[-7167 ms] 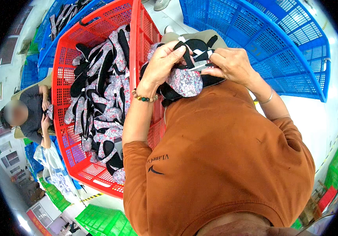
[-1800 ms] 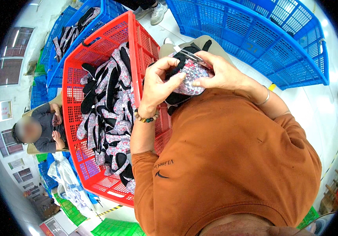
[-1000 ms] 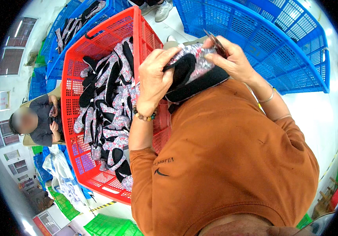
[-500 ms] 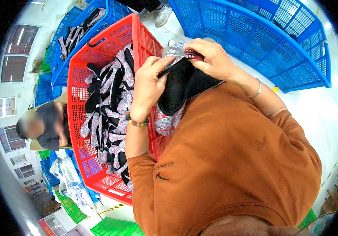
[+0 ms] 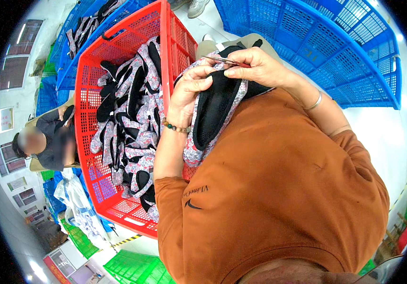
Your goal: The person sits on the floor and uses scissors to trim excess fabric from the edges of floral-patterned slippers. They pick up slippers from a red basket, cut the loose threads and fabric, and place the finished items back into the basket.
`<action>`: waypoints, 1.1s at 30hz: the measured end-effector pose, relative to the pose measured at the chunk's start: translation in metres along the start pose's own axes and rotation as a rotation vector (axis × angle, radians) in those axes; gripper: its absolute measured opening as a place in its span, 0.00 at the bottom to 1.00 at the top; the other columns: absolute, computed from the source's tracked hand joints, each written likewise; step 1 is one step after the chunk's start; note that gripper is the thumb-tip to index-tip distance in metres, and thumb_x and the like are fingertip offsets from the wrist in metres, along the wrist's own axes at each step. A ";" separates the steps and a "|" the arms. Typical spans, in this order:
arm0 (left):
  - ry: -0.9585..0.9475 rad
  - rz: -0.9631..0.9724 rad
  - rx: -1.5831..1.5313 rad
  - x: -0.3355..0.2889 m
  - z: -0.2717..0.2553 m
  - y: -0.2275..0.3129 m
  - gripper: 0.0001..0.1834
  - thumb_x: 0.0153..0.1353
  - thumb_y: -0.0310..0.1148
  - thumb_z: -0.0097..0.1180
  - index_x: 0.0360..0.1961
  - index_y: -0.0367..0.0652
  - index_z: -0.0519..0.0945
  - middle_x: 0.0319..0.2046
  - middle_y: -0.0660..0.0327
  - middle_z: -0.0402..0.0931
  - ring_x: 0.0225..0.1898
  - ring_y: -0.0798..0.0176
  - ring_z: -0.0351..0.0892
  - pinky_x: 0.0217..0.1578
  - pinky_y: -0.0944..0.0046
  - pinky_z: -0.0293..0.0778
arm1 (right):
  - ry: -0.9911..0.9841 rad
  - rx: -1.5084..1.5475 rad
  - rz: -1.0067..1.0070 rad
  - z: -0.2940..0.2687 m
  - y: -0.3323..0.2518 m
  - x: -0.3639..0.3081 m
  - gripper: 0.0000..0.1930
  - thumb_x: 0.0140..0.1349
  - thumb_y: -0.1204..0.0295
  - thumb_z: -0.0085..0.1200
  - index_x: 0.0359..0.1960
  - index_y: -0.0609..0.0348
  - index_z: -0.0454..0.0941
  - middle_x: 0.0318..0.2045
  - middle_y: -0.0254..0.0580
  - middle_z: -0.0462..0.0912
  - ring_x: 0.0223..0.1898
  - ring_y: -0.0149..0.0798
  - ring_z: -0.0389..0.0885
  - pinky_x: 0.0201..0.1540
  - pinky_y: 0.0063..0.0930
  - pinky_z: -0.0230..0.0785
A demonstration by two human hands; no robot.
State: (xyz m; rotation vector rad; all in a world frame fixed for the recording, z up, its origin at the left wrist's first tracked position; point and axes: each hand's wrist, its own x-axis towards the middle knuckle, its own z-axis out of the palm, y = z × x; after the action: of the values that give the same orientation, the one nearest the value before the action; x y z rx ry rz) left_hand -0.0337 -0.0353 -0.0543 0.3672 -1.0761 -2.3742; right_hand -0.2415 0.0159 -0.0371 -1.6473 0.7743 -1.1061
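A fabric slipper [image 5: 211, 111] with a grey-and-red floral outside and a black inside lies tilted across my lap. My left hand [image 5: 189, 92] pinches its upper edge between thumb and fingers. In my right hand [image 5: 262, 68] is a pair of small thread snips [image 5: 220, 60], held between thumb and fingers. Their metal blades point left, over the slipper's edge and close to my left fingertips. Most of the snips' handle is hidden in my fingers. More black and floral fabric lies beneath and behind both hands.
A red mesh crate [image 5: 165, 42] at my left holds a heap of similar slippers [image 5: 134, 113]. Blue crates [image 5: 307, 52] stand at the far right. Beyond the red crate, a person [image 5: 54, 142] in dark clothing sits at work. Green crates [image 5: 137, 270] are at the lower left.
The slipper has turned so that its long black inside and floral rim show more. The snips have tilted from broadside to nearly edge-on. My view has shifted slightly.
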 end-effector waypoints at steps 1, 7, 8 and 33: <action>0.005 0.002 -0.102 0.002 0.000 -0.003 0.12 0.48 0.24 0.60 0.34 0.31 0.78 0.48 0.58 0.66 0.51 0.62 0.67 0.53 0.65 0.63 | 0.035 0.044 0.055 0.003 0.001 0.001 0.12 0.56 0.70 0.55 0.40 0.63 0.77 0.29 0.32 0.78 0.32 0.22 0.71 0.37 0.17 0.64; 0.132 -0.029 -0.217 0.002 -0.004 -0.009 0.16 0.51 0.23 0.55 0.42 0.26 0.73 0.50 0.56 0.68 0.49 0.61 0.71 0.52 0.64 0.67 | 0.332 -0.308 0.036 0.022 0.016 -0.002 0.10 0.56 0.70 0.55 0.36 0.64 0.78 0.26 0.31 0.76 0.28 0.21 0.69 0.30 0.18 0.63; 0.148 -0.013 -0.203 0.001 -0.006 -0.011 0.18 0.51 0.22 0.55 0.44 0.26 0.71 0.49 0.56 0.68 0.49 0.61 0.71 0.52 0.64 0.67 | 0.371 -0.234 0.002 0.024 0.017 0.000 0.08 0.55 0.71 0.55 0.32 0.63 0.78 0.22 0.30 0.73 0.24 0.21 0.65 0.26 0.19 0.59; 0.333 0.245 0.280 -0.003 0.020 -0.030 0.09 0.45 0.19 0.58 0.31 0.34 0.80 0.48 0.59 0.68 0.50 0.66 0.65 0.51 0.68 0.60 | 0.246 -1.334 -0.115 0.015 -0.028 -0.031 0.19 0.52 0.52 0.53 0.20 0.57 0.72 0.20 0.40 0.71 0.20 0.41 0.75 0.19 0.30 0.66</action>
State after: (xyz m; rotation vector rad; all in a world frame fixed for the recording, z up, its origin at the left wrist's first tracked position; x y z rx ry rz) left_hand -0.0501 -0.0042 -0.0641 0.6625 -1.2148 -1.8702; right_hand -0.2402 0.0574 -0.0217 -2.6544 1.8371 -0.8721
